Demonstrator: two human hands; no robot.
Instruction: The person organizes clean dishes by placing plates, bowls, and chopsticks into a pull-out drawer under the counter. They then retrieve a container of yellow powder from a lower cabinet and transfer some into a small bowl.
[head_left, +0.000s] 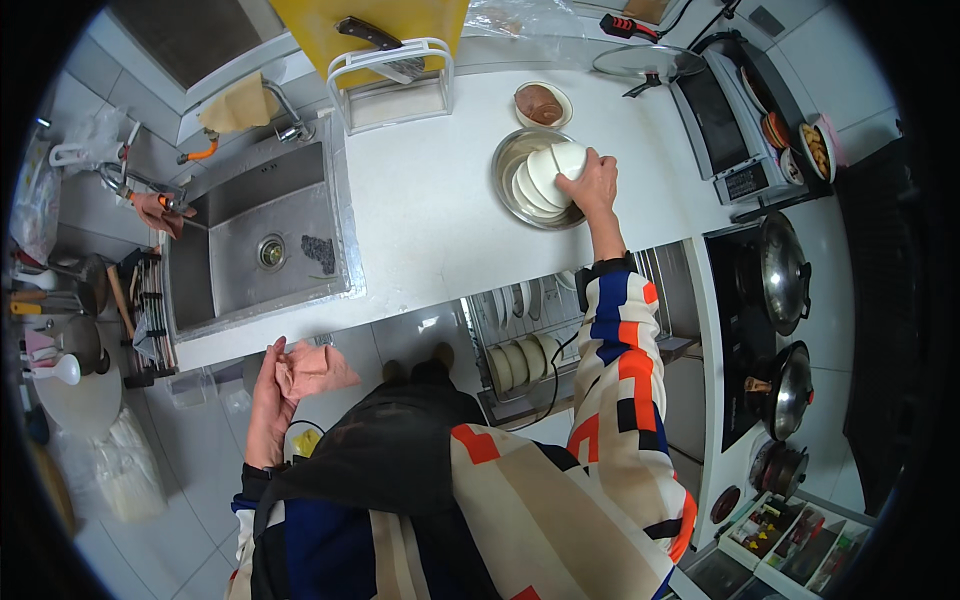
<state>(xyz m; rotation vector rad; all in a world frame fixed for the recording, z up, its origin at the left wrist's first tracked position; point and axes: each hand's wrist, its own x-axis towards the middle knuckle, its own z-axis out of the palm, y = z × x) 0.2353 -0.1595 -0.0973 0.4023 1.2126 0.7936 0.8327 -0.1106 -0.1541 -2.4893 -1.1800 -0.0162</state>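
A pink cloth (319, 369) lies in my left hand (276, 390), low in front of the counter's edge near the sink. My right hand (592, 180) grips a white bowl (559, 161) at the top of several nested white bowls, which lean on their sides in a round metal basin (504, 178). The basin stands on the white counter (427, 202). Just behind it sits a small bowl with something brown in it (538, 105). How many bowls my right fingers hold cannot be told.
A steel sink (255, 225) with taps is at the left. A white rack (390, 52) holds a yellow board and a cleaver at the back. Below the counter, an open pull-out dish rack (525, 360) holds plates and bowls. Lidded pans (784, 274) stand on the stove at the right.
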